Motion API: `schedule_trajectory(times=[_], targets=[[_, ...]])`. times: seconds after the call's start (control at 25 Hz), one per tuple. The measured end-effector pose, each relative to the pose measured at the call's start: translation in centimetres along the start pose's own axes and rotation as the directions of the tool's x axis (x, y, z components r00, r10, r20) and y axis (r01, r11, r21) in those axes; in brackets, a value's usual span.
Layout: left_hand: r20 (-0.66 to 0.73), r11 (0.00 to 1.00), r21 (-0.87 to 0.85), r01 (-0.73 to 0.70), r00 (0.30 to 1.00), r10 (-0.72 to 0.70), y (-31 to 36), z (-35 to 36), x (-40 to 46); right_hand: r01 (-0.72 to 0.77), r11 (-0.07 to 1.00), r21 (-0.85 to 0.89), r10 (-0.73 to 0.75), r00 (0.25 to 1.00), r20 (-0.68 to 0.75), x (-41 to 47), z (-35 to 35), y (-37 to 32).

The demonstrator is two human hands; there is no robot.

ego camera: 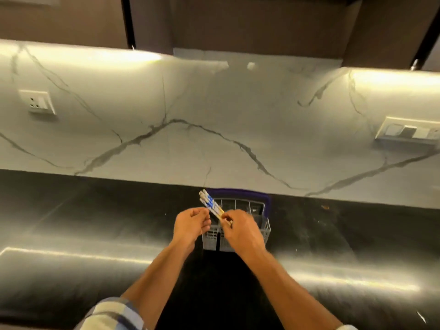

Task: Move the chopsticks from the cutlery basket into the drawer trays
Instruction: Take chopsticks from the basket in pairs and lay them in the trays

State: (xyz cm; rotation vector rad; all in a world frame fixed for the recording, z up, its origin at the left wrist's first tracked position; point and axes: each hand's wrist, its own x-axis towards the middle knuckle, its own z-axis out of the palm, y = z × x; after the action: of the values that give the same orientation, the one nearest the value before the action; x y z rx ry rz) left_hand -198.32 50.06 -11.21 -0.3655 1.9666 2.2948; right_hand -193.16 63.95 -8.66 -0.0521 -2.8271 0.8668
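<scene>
A grey plastic cutlery basket (pixel 262 231) with a purple handle stands on the dark countertop, close to the marble backsplash. Above its left side I hold a bundle of several chopsticks (pixel 210 204), white with blue patterns and pale wooden tips, slanting up to the left. My right hand (pixel 240 231) is closed around the lower end of the bundle. My left hand (pixel 191 225) touches the bundle from the left with curled fingers. The basket's front compartments are hidden behind my hands. No drawer or tray is in view.
The glossy dark countertop (pixel 95 234) stretches left and right. A marble backsplash (pixel 214 115) rises behind it, with a socket plate (pixel 38 102) at left and a switch plate (pixel 408 132) at right. Dark cabinets (pixel 262 25) hang overhead.
</scene>
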Motion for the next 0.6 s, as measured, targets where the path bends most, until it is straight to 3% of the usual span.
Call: schedule_trajectory(times=[0.16, 0.44, 0.6], targets=[[-0.141, 0.988, 0.151, -0.02, 0.989, 0.042, -0.6, 1.8, 3.2, -0.026, 1.0, -0.007, 0.026, 0.999, 0.021, 3.6, 2.4, -0.2], [-0.159, 0.976, 0.206, -0.072, 0.982, 0.106, -1.6, 2.1, 4.2, -0.028, 0.999, -0.02, 0.029, 0.997, 0.078, 6.5, 4.6, 1.0], [-0.14, 0.972, 0.209, -0.102, 0.981, 0.133, -1.8, 1.9, 4.6, -0.014, 1.0, -0.012, 0.015, 0.999, 0.04, 7.1, 4.9, 1.3]])
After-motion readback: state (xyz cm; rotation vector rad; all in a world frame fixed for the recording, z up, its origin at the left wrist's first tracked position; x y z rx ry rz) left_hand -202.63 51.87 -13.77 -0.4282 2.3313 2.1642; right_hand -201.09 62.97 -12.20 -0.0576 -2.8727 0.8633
